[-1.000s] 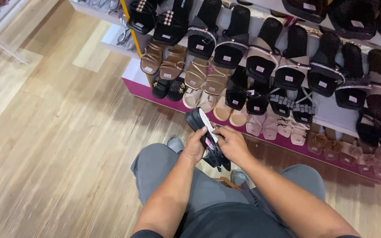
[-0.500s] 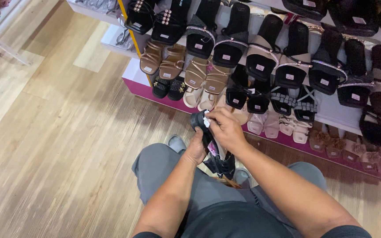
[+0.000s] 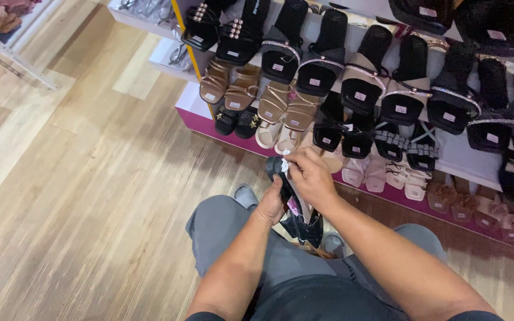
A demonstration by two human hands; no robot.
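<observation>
The sandal [image 3: 295, 205] looks like matt black leather; the floor [image 3: 78, 196] is smooth, lightly glossy wood-look plank.

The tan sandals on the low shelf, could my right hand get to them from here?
Probably yes: the right hand is near the tan sandals, nothing between, but it is busy on the black sandal.

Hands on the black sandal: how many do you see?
2. On the black sandal, the left hand grips the side; the right hand pinches a white tag near its top.
</observation>
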